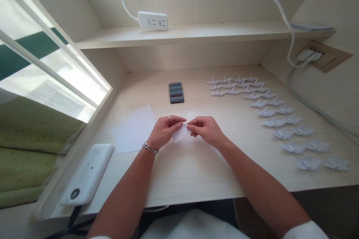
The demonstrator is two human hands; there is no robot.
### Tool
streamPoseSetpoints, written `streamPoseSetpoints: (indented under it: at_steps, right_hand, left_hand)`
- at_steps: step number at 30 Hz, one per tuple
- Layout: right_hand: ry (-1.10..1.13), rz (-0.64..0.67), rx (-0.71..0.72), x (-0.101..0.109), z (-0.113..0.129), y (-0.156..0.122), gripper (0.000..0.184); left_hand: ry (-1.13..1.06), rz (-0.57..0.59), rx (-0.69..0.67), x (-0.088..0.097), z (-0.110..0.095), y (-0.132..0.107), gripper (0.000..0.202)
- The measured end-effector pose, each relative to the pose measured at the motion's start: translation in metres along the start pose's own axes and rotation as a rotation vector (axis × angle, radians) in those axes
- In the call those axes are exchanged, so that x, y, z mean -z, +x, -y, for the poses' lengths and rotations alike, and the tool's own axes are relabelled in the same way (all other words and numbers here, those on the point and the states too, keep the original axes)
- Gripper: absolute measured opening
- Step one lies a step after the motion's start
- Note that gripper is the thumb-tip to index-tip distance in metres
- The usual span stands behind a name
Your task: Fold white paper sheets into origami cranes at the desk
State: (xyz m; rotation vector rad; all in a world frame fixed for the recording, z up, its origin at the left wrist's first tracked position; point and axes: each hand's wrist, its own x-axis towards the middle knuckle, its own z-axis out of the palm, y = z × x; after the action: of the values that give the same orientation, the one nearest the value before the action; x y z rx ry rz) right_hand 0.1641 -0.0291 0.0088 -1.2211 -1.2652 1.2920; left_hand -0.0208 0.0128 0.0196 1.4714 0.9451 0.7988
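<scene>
My left hand point(165, 130) and my right hand point(206, 130) meet above the middle of the pale wooden desk point(196, 179). Together they pinch a small folded white paper point(179, 133), and its middle is partly hidden by my fingers. To the left of my left hand lie loose white paper sheets point(134, 129). A dark, pixelated rectangular object point(176, 92) sits beyond my hands. Several white origami cranes point(273, 122) stand in long rows along the right side of the desk.
A white flat device point(86, 173) lies at the front left of the desk, beside a window point(53, 71). Above the desk runs a shelf point(179, 33) carrying a white power strip point(153, 20). Plugs fill a wall socket point(316, 56) at the right, and a white cable point(291, 41) hangs from it.
</scene>
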Motion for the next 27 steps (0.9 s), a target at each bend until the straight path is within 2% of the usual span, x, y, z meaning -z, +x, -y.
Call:
streamPoseSetpoints:
  at_steps: [5,11,19,27]
  right_hand:
    - [0.028,-0.015,-0.007,0.0021,-0.0004,0.001,0.027]
    - [0.008,-0.008,-0.008,0.0013,-0.0017,0.0012,0.027]
    - [0.002,-0.003,-0.02,0.0005,-0.0006,0.0009,0.031]
    - [-0.007,-0.012,-0.007,-0.0006,-0.0031,0.0013,0.031]
  left_hand:
    - [-0.045,-0.036,-0.016,0.0001,0.0001,0.0005,0.026]
    - [0.028,-0.053,0.016,-0.0074,-0.0001,0.0002,0.029]
    - [0.083,-0.066,0.019,-0.0061,-0.0001,0.0002,0.028]
    - [0.021,-0.094,0.006,-0.008,-0.0003,-0.0004,0.029]
